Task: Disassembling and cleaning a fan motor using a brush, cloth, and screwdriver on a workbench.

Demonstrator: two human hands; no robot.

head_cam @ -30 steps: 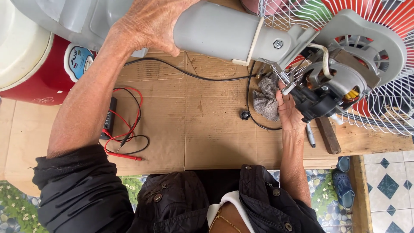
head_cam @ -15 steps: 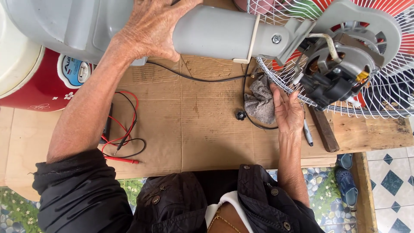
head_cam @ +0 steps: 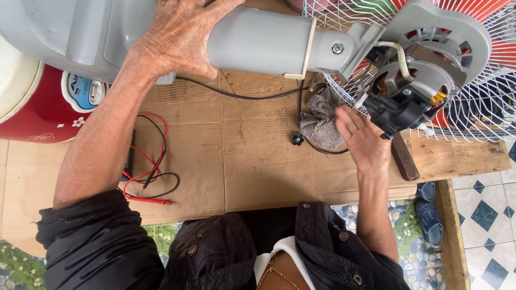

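Mid-teardown on fan (head_cam: 279,43), laid across table's far edge. Left hand (head_cam: 180,37) clamped round its grey neck; right hand (head_cam: 363,137) open, empty, beside motor (head_cam: 411,91) & rag (head_cam: 321,118). Next prob needs grip on motor housing w/ fingers.

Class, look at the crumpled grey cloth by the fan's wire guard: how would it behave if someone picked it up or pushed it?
The crumpled grey cloth lies in soft folds, so it would probably hang limp when lifted. It looks thin, so likely light. Pushed across the brown cardboard sheet, it would probably bunch and drag rather than roll or slide.
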